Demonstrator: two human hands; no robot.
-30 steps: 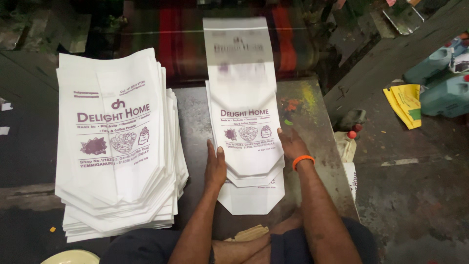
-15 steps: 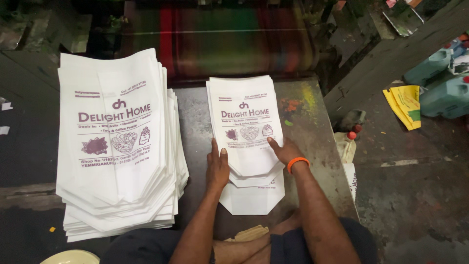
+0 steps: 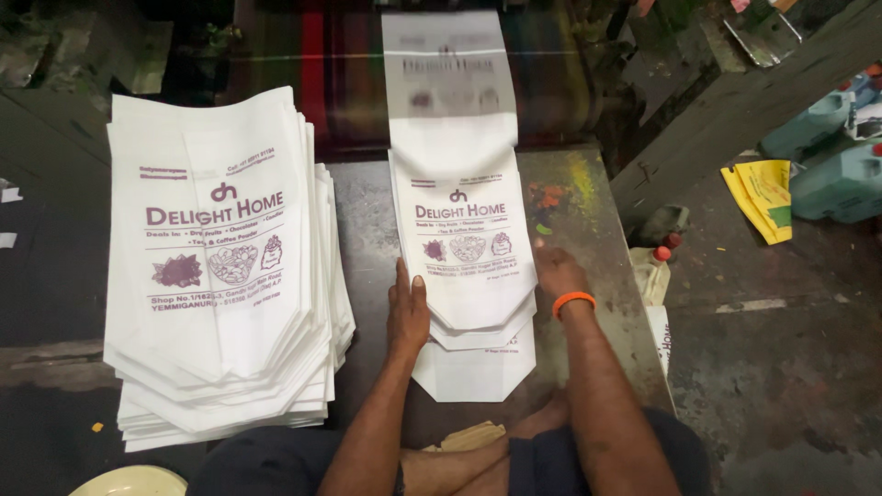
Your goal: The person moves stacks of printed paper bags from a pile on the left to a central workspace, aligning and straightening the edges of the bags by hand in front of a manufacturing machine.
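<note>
A small pile of white printed paper bags [image 3: 469, 257] lies on the dark metal table [image 3: 363, 220] in front of me. My left hand [image 3: 407, 308] rests flat against the pile's left edge, fingers together. My right hand [image 3: 556, 271], with an orange band at the wrist, sits at the pile's right edge, fingertips tucked by the paper. Another printed bag [image 3: 450, 83], blurred, comes out of the machine's roller [image 3: 312, 64] onto the pile's far end. A tall stack of the same printed bags [image 3: 220, 266] stands to the left.
A small bottle with a red cap [image 3: 654, 266] stands by the table's right edge. Yellow folded sheets [image 3: 761, 197] and blue-green jugs [image 3: 836, 179] lie on the floor at right. A pale round dish [image 3: 133, 481] shows at the bottom left. My crossed legs are below the table.
A fresh bag has slid out of the roller onto the pile. My hands have stayed at the pile's sides, the right one shifting slightly outward to the edge.
</note>
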